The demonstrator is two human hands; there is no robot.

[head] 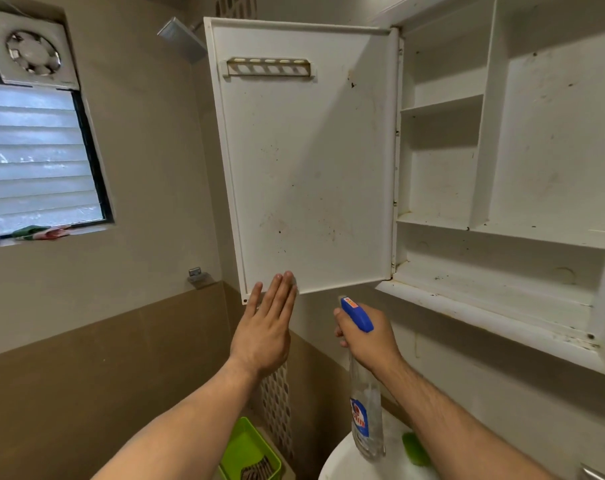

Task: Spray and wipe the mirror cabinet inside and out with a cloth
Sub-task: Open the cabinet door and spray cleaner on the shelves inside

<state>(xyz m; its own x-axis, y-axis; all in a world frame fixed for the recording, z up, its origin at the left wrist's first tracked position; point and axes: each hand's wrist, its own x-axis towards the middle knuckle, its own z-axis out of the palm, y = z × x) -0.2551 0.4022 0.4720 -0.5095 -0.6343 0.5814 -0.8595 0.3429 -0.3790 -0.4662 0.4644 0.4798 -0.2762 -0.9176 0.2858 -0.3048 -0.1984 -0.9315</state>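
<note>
Left hand [264, 327], fingers straight, presses the bottom edge of the open cabinet door [304, 161], likely steadying it for spraying. Just right of that door's lower corner, the right hand [366, 337] grips the spray bottle [365, 403], nozzle aimed up. No cloth is in either hand.

Left hand [263, 330] flat, right hand [366, 336] curled

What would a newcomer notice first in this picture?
The white cabinet door, open in the centre, shows dark specks on its inner face. Below it, the left hand touches the door's lower edge with straight fingers, and the right hand grips a clear spray bottle with a blue trigger head.
</note>
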